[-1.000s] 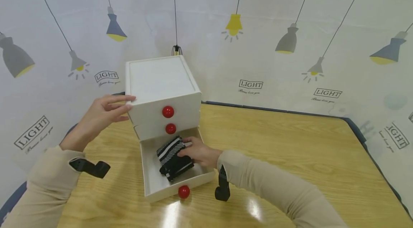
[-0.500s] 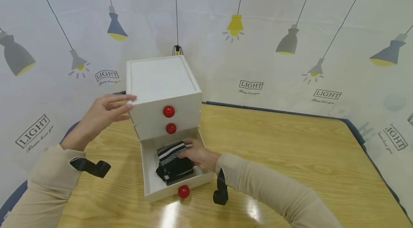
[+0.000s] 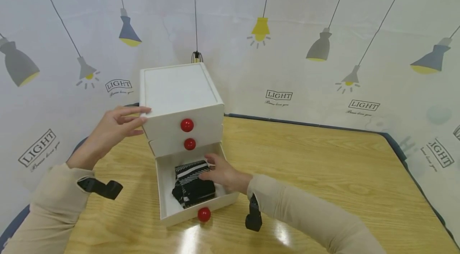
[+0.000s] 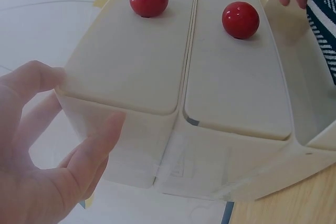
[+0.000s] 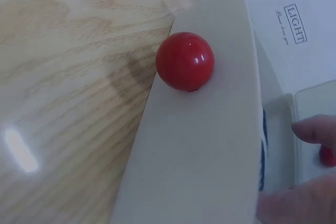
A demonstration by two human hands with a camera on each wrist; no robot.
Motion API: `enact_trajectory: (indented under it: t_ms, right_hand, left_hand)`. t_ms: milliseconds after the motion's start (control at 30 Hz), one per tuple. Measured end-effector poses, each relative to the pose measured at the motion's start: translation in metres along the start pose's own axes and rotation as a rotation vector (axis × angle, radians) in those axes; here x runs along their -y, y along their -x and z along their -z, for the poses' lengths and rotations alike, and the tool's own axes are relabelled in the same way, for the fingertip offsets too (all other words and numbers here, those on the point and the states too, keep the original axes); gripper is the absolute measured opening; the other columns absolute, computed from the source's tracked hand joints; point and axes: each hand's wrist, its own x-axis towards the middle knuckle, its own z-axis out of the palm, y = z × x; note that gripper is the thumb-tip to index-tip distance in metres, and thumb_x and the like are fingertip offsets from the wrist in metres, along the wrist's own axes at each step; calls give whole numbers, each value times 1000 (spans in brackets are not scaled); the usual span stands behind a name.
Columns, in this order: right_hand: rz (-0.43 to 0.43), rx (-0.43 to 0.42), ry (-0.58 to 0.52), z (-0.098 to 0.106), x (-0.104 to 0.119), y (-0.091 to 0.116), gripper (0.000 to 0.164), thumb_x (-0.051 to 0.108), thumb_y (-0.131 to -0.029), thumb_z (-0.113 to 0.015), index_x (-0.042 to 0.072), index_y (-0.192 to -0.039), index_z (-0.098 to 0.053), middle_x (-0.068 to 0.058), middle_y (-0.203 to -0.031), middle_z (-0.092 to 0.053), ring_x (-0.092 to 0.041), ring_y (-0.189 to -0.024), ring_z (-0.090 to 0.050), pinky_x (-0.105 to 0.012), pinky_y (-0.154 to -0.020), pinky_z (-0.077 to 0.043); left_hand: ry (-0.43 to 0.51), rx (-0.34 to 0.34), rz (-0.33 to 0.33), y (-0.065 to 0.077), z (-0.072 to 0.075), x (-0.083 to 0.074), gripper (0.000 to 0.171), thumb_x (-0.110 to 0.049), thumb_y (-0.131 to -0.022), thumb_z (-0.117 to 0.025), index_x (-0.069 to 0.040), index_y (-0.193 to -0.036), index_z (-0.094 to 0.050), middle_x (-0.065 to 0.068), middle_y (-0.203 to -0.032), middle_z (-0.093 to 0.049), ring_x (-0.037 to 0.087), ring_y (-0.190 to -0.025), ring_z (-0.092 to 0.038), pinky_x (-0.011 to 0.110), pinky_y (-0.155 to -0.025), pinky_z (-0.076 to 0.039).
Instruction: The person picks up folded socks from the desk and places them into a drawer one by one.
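A white drawer cabinet (image 3: pixel 179 90) with red round knobs stands on the table, its bottom drawer (image 3: pixel 167 202) pulled out. Inside that drawer lies a folded black-and-white striped cloth (image 3: pixel 194 186). My right hand (image 3: pixel 223 172) is over the drawer's right side, thumb and fingers spread apart at the cloth's right edge. At the cabinet's upper left front corner, my left hand (image 3: pixel 116 124) holds on, one finger over the top edge and others against the side. The left wrist view shows its fingertips (image 4: pixel 115 124) at that corner. In the right wrist view, the drawer front hides most of the cloth.
The upper drawers, with a top knob (image 3: pixel 187 125) and a middle knob (image 3: pixel 189 144), are closed. Wooden table (image 3: pixel 305 174) surrounds the cabinet. Behind it hangs a pale backdrop (image 3: pixel 230 14) printed with lamps.
The right hand has loosened from the cloth, its fingers spreading. The cloth has turned and settled slightly lower in the drawer. The left hand has stayed in place.
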Motion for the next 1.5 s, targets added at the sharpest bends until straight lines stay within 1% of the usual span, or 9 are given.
enact_trajectory:
  t_ms: [133, 333, 467, 633, 833, 1000, 1167, 1367, 1500]
  right_hand:
    - [106, 84, 100, 9, 5, 14, 67, 10, -80, -64, 2, -136, -27, -17, -138, -28, -36, -123, -32, -45, -101, -32]
    - [185, 199, 154, 22, 10, 36, 73, 15, -82, -63, 10, -141, -19, -9, -144, -19, -33, -127, -26, -49, -101, -32]
    - [223, 240, 148, 27, 9, 50, 73, 14, -83, -63, 14, -141, -20, -7, -144, -19, -32, -127, -26, -48, -98, -35]
    - [252, 303, 62, 27, -3, 68, 66, 10, -84, -60, 5, -139, -25, -12, -142, -25, -33, -125, -30, -45, -100, -35]
    - [346, 228, -6, 14, -22, 86, 47, 6, -84, -60, -5, -126, -43, -18, -129, -43, -34, -115, -43, -34, -95, -42]
    - [419, 184, -72, 1, -41, 91, 38, 5, -82, -62, -9, -115, -50, -22, -116, -52, -37, -105, -50, -38, -90, -46]
    - [420, 144, -165, -11, -58, 93, 37, 4, -81, -63, -10, -112, -51, -23, -114, -52, -38, -103, -50, -37, -88, -47]
    - [496, 126, -209, -23, -76, 89, 38, 0, -80, -62, -14, -112, -49, -29, -112, -50, -42, -98, -52, -40, -86, -48]
    - [508, 100, -224, -31, -84, 84, 39, -5, -78, -62, -14, -113, -48, -31, -112, -48, -39, -95, -55, -34, -83, -50]
  left_hand:
    - [9, -2, 2, -1, 0, 0, 45, -28, -91, -51, -3, -128, -45, 15, -128, -24, -1, -91, -54, 24, -78, -51]
    - [5, 2, -5, -1, 1, 0, 45, -27, -91, -50, -3, -128, -45, 15, -129, -23, -1, -91, -54, 22, -78, -51]
    - [-6, 5, -10, 0, 1, 1, 45, -27, -91, -50, -2, -128, -44, 14, -128, -24, -1, -92, -53, 22, -78, -51]
    - [-4, 6, -14, 1, 0, 1, 44, -26, -92, -49, -2, -128, -44, 15, -129, -23, -1, -93, -53, 22, -78, -51]
    - [1, -3, -20, 2, -1, 2, 43, -25, -92, -50, -3, -128, -45, 14, -126, -24, -2, -92, -53, 22, -78, -51]
    - [-1, -11, -27, 1, -1, 2, 42, -24, -92, -50, -2, -127, -45, 13, -122, -26, -2, -92, -53, 22, -77, -51]
    - [-6, -11, -24, 1, -1, 3, 43, -24, -92, -50, -2, -128, -45, 11, -119, -27, -1, -92, -53, 23, -78, -51]
    - [8, -15, -36, 2, -1, 2, 41, -24, -92, -50, -2, -127, -46, 11, -118, -28, 0, -92, -53, 23, -78, -51]
    - [12, -16, -38, 1, -1, 2, 42, -23, -91, -50, -2, -127, -46, 11, -116, -29, 0, -92, -53, 23, -77, -51]
